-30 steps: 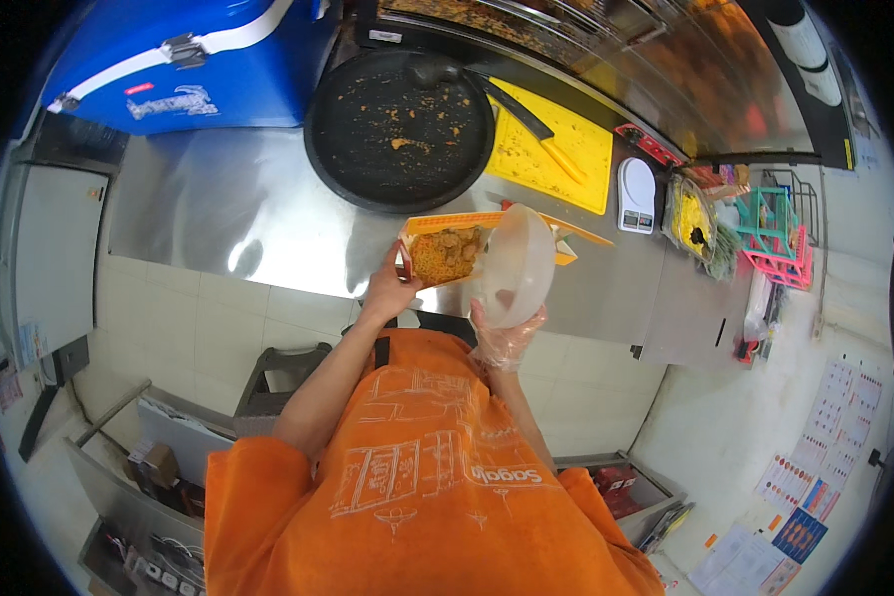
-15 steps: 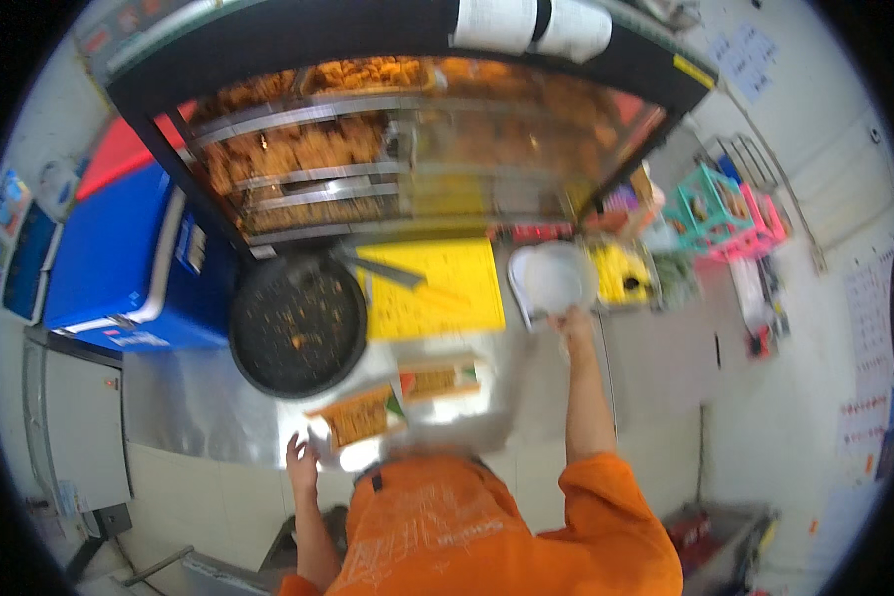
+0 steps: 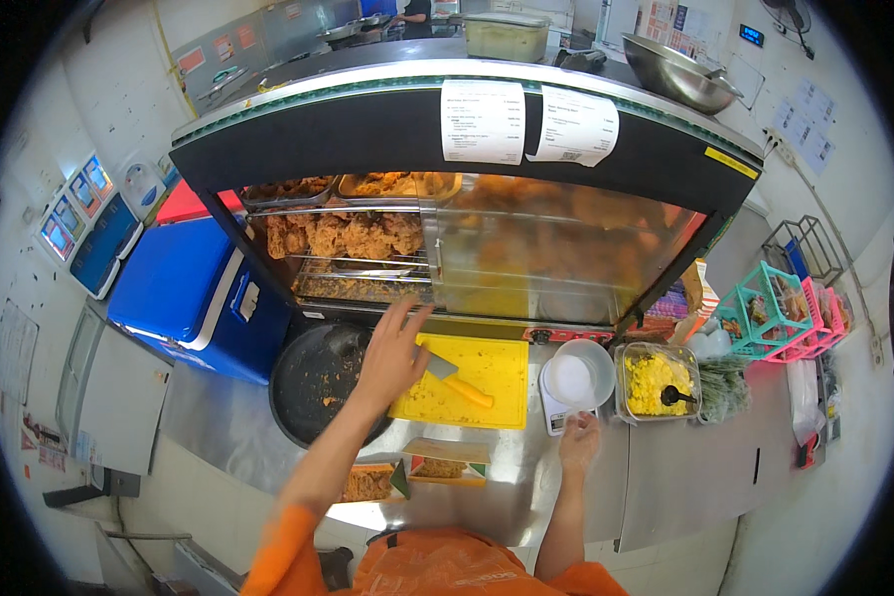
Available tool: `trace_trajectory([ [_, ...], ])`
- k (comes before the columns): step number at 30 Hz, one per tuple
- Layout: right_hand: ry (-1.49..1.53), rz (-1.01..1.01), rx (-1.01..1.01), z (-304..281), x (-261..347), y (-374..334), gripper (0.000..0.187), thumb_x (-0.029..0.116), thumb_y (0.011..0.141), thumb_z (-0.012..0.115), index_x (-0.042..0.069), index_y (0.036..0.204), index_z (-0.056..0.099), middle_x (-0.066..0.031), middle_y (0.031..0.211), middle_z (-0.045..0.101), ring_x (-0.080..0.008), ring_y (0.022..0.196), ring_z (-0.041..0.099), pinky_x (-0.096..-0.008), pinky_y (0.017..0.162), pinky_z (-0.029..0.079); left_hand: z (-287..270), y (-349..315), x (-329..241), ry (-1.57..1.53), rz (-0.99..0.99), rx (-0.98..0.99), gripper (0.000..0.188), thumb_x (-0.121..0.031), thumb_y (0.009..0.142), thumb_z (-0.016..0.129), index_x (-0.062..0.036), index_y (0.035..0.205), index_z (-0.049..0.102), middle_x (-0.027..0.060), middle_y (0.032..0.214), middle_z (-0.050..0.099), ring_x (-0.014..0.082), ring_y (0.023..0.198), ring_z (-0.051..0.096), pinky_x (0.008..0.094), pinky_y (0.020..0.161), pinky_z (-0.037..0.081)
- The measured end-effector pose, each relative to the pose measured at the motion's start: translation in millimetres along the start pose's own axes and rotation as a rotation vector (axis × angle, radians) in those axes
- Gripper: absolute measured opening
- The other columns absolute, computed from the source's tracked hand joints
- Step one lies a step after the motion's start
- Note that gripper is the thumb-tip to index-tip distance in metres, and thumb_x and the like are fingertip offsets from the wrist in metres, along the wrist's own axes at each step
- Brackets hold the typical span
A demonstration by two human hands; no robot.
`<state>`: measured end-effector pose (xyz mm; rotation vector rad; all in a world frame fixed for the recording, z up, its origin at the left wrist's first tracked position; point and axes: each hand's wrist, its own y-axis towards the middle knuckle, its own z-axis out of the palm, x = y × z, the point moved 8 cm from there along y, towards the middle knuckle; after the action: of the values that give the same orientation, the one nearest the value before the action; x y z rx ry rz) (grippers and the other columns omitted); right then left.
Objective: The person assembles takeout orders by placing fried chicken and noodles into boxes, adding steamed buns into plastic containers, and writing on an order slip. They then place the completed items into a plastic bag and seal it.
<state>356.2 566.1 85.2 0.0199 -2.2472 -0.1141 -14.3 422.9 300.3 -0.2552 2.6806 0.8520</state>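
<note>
My left hand [image 3: 392, 348] is raised with its fingers apart and empty. It reaches over the black round pan [image 3: 308, 382], toward the open side of the glass display case [image 3: 556, 238] with fried chicken [image 3: 353, 233]. My right hand [image 3: 579, 442] is closed just in front of a translucent round bowl [image 3: 591, 375] on a white kitchen scale [image 3: 554, 415]; what its fingers pinch cannot be made out. A yellow-handled knife [image 3: 467, 390] lies on the yellow cutting board [image 3: 502, 363]. Two open paper food boxes [image 3: 368, 484] [image 3: 447, 467] lie near my body, partly filled.
At left stands a blue cooler box [image 3: 179, 288]. Right of the scale are a clear tub of yellow food [image 3: 658, 382], bagged greens [image 3: 723, 387] and teal and pink baskets [image 3: 765, 313]. A steel bowl [image 3: 677, 74] rests on top of the case. A person [image 3: 417, 18] stands far back.
My left hand has moved up from beside the paper boxes to in front of the display case. My right hand stays by the bowl. My view has tilted upward.
</note>
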Motion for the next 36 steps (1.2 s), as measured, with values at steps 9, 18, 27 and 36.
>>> trace_trajectory([
  [9, 0.074, -0.012, 0.122, -43, 21, -59, 0.024, 0.018, 0.092, 0.064, -0.001, 0.107, 0.066, -0.0194, 0.096, 0.07, -0.0337, 0.089, 0.068, -0.0411, 0.081, 0.053, 45, 107, 47, -0.302, -0.518, -0.26, 0.077, -0.02, 0.081, 0.07, 0.0098, 0.144, 0.036, 0.0309, 0.139, 0.047, 0.0432, 0.13, 0.046, 0.0464, 0.109, 0.04],
  [18, -0.086, -0.159, 0.184, -10, 71, -67, 0.022, 0.021, 0.093, 0.064, 0.004, 0.107, 0.068, -0.0196, 0.089, 0.07, -0.0325, 0.083, 0.069, -0.0397, 0.076, 0.054, -20, 112, 30, -0.248, -0.325, -0.094, 0.067, -0.023, 0.085, 0.07, 0.0076, 0.138, 0.045, 0.0278, 0.125, 0.06, 0.041, 0.113, 0.06, 0.0465, 0.099, 0.048],
  [27, 0.152, -0.168, 0.261, 5, 93, -121, 0.017, 0.011, 0.095, 0.064, -0.001, 0.106, 0.063, -0.0063, 0.082, 0.067, -0.0125, 0.072, 0.062, -0.0275, 0.068, 0.051, -143, 218, -41, -0.758, 0.043, -0.455, 0.061, -0.017, 0.085, 0.077, -0.0016, 0.136, 0.046, 0.0182, 0.108, 0.067, 0.0245, 0.099, 0.069, 0.036, 0.085, 0.057],
  [36, 0.098, -0.07, 0.294, -8, 106, -136, 0.02, 0.019, 0.093, 0.064, 0.002, 0.104, 0.067, -0.0191, 0.09, 0.072, -0.0329, 0.083, 0.071, -0.0405, 0.074, 0.055, -14, 107, -13, -0.037, 0.136, -0.25, 0.036, -0.009, 0.082, 0.068, -0.0028, 0.116, 0.057, 0.0135, 0.112, 0.062, 0.0343, 0.102, 0.059, 0.047, 0.089, 0.049],
])
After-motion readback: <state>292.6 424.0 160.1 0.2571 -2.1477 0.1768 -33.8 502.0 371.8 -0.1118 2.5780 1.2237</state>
